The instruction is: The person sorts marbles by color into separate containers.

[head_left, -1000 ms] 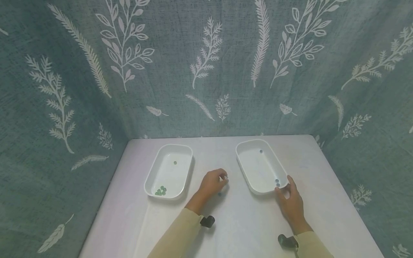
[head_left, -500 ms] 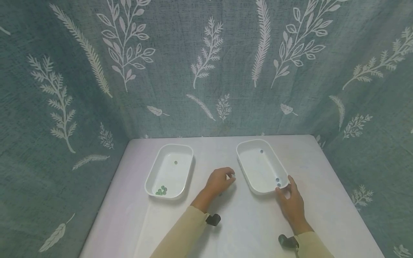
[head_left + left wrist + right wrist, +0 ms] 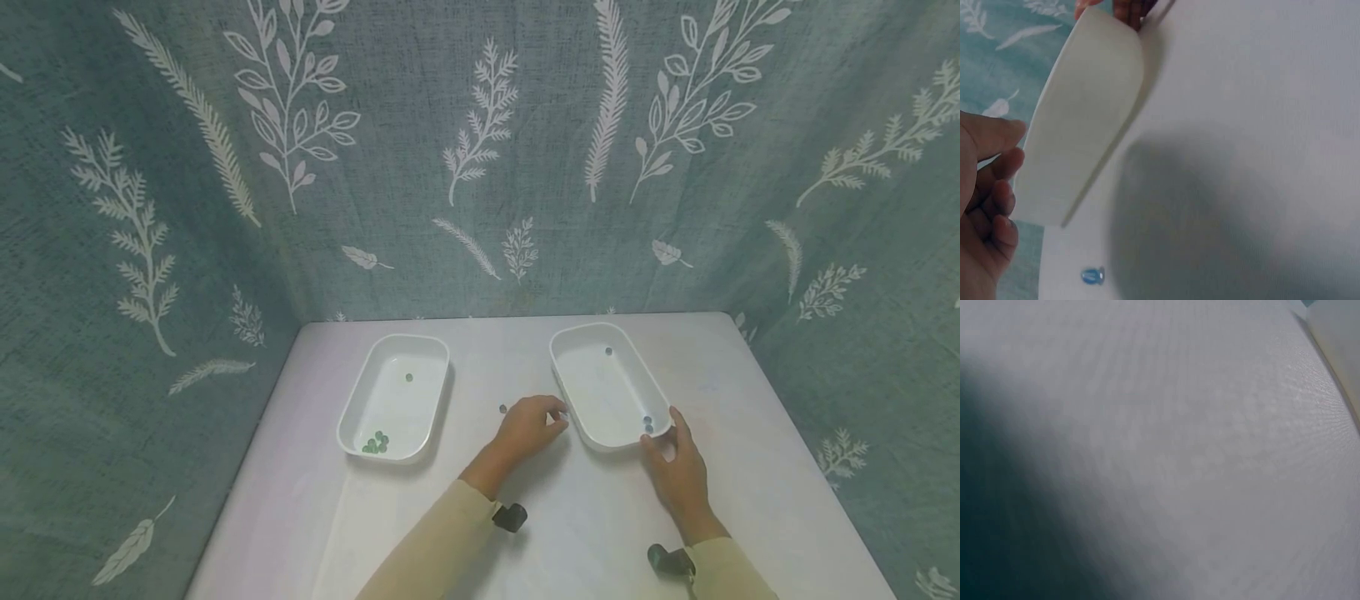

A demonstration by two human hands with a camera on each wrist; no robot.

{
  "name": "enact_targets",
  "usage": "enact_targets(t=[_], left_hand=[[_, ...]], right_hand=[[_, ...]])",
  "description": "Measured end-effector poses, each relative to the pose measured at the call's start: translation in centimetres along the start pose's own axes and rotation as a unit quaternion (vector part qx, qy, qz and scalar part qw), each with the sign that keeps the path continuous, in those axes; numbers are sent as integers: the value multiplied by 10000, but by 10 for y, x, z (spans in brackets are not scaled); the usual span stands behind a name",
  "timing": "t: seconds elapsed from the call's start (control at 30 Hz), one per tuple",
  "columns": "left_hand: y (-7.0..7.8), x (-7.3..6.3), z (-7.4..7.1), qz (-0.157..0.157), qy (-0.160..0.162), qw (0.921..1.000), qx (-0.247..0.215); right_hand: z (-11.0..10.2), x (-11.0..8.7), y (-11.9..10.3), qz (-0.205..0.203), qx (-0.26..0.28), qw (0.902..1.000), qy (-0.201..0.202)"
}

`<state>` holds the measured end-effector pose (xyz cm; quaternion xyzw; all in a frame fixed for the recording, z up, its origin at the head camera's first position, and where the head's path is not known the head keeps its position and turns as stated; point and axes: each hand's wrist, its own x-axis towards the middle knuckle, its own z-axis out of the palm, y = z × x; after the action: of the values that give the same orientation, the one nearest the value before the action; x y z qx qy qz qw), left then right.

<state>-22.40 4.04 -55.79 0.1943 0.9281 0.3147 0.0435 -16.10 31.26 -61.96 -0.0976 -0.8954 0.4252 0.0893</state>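
Note:
My left hand (image 3: 527, 427) is at the left wall of the right white tray (image 3: 590, 433), fingers curled and fingertips right at the rim. Thumb and index pinch a small marble, mostly hidden by the fingers. In the left wrist view, that hand (image 3: 985, 200) is beside the tray's pale outer wall (image 3: 1082, 119). My right hand (image 3: 677, 471) grips the tray's near right corner between thumb and fingers. Inside this tray, two blue marbles (image 3: 648, 423) lie near that corner and another marble (image 3: 608, 351) at the far end. The right wrist view shows mostly blurred tabletop.
A second white tray (image 3: 347, 421) stands at left, with several green marbles (image 3: 375, 443) in its near end and a single marble (image 3: 408, 377) farther back. One blue marble (image 3: 1092, 275) lies on the white table (image 3: 480, 350) behind my left hand. Patterned green cloth (image 3: 480, 167) surrounds the table.
My left hand has moved right across the table to the right tray's wall, uncovering one loose marble and covering another. The right hand keeps its hold on the tray corner.

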Motion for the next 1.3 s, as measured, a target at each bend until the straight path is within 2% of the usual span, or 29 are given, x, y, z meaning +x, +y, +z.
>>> enact_targets(t=[0.47, 0.93, 1.07, 1.3], left_hand=[[17, 2, 2, 141, -157, 9997, 102], [25, 11, -1, 298, -59, 9995, -30], [26, 12, 1, 216, -70, 9997, -11], [26, 13, 2, -138, -42, 9997, -211]], right_hand=[[-3, -1, -1, -69, 6, 10000, 46], [-3, -3, -5, -18, 7, 10000, 21], [-3, -3, -5, -23, 36, 10000, -2], [-2, -2, -4, -49, 36, 10000, -13]])
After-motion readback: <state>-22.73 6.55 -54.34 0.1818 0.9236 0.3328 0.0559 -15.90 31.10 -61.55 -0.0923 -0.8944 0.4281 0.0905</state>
